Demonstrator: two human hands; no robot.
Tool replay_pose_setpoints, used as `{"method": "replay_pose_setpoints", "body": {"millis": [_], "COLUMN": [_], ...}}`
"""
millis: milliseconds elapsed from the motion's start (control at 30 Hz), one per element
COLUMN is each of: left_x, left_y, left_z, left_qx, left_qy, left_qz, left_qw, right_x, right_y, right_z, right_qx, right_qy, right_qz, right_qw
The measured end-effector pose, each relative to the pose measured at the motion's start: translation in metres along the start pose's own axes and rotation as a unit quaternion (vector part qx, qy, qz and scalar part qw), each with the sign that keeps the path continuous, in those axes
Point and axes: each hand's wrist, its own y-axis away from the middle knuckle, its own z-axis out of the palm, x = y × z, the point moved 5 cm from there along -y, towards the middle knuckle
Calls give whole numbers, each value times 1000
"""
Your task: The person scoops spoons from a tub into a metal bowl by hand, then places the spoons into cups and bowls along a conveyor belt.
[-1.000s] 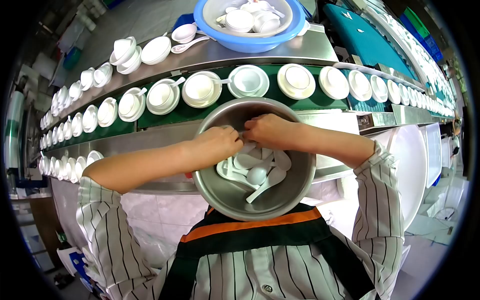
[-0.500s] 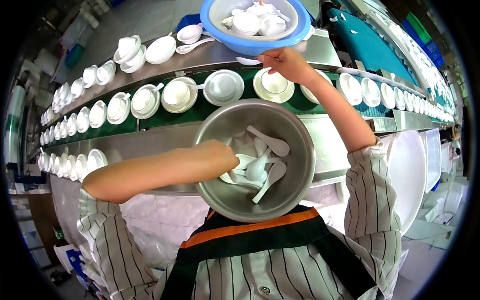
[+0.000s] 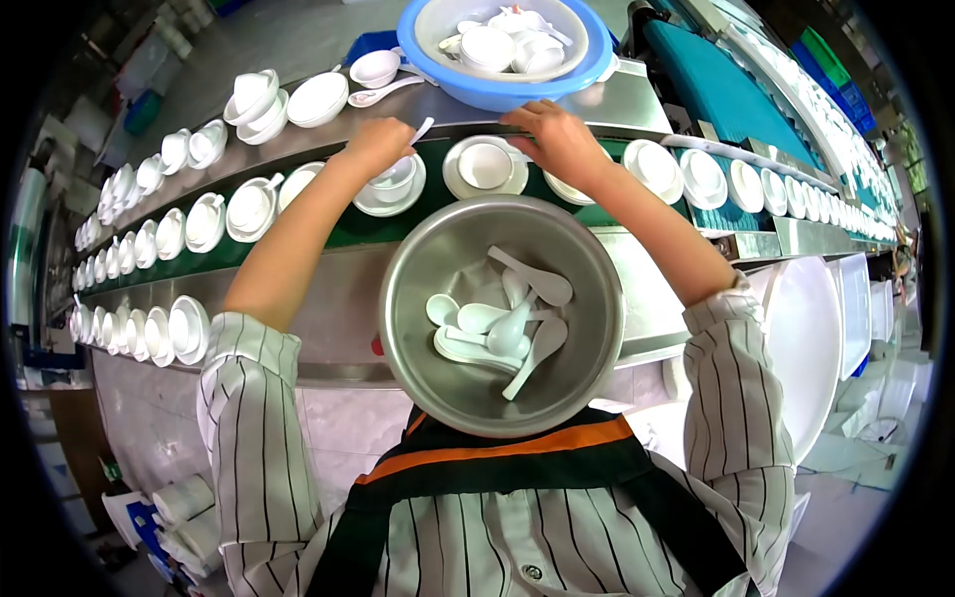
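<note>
My left hand (image 3: 378,145) is closed around a white soup spoon (image 3: 424,129); part of the spoon sticks out past my fingers. Just below it, a white bowl (image 3: 396,184) sits on a plate on the green belt. My right hand (image 3: 549,137) hovers beside another bowl (image 3: 485,165) on its saucer, thumb and fingertips apart. A pale bit, perhaps a spoon handle, shows under that thumb. Close to my body stands a steel basin (image 3: 403,373) with several white spoons (image 3: 542,358) inside.
A blue basin (image 3: 408,45) holding a pale tub of crockery stands on the steel ledge. Stacked bowls (image 3: 316,99) and a patterned spoon (image 3: 383,93) lie along it. Rows of bowls on plates line the green belt (image 3: 328,236). A teal conveyor (image 3: 711,90) runs at right.
My left hand has gone from inside the steel basin up to a bowl on the belt, carrying a spoon. The spoon beneath my right hand no longer shows there. The dishes have shifted left.
</note>
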Motion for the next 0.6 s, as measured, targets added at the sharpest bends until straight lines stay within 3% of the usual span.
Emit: {"method": "replay_pose_setpoints", "body": {"millis": [33,167,267,300,367,467,500,600], "left_x": [5,3,-34,-45,-58,-70,-70,-74], "left_y": [0,11,19,24,33,49,54,66], "left_z": [5,-24,-37,-36,-17,9,6,-2], "left_qx": [-12,-4,85,120,87,17,16,15], "left_qy": [-13,-48,-20,-19,8,76,86,133], "left_qz": [20,13,8,17,-10,-89,-94,-96], "left_qw": [1000,999,996,993,996,993,992,986], "right_x": [-23,-93,-92,-94,-93,-73,-61,-6], "right_y": [1,46,75,67,47,16,8,-7], "right_z": [-17,-6,41,33,2,-38,-49,-43], "right_qx": [2,-288,-355,-311,-219,-118,-15,107], "right_qy": [-19,10,56,-19,-172,-361,-401,-319], "right_qz": [-15,-38,-21,-10,18,137,135,179], "right_qw": [1000,957,933,950,960,915,906,925]}}
